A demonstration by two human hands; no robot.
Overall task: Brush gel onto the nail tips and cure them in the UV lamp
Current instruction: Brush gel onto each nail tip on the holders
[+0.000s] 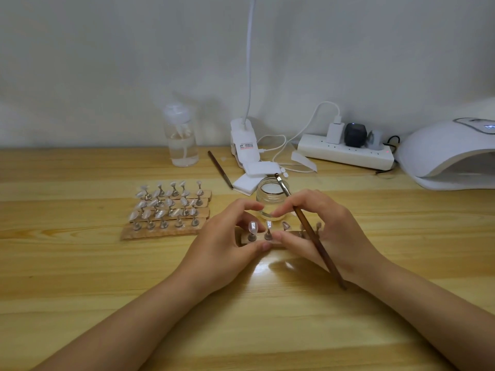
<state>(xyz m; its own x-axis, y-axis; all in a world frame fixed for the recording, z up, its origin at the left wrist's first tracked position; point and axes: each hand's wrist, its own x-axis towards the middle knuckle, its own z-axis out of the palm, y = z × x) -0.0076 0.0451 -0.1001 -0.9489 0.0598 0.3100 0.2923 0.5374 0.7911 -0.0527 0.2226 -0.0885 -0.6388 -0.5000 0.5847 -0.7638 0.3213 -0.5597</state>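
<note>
Wooden strip of nail tips between both hands, jar behind (brush crossing), lamp right

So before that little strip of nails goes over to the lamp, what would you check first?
1. Both hands hold the small wooden strip of nail tips: ok; left hand and right hand pinch its ends.
2. Brown-handled brush secured: ok, tucked in the right hand.
3. White domed UV lamp powered: ok, display lit.
4. Lamp opening free: cannot tell, interior is cut off.
5. Small clear glass jar clear of the path: not ok, just behind the strip.
</note>
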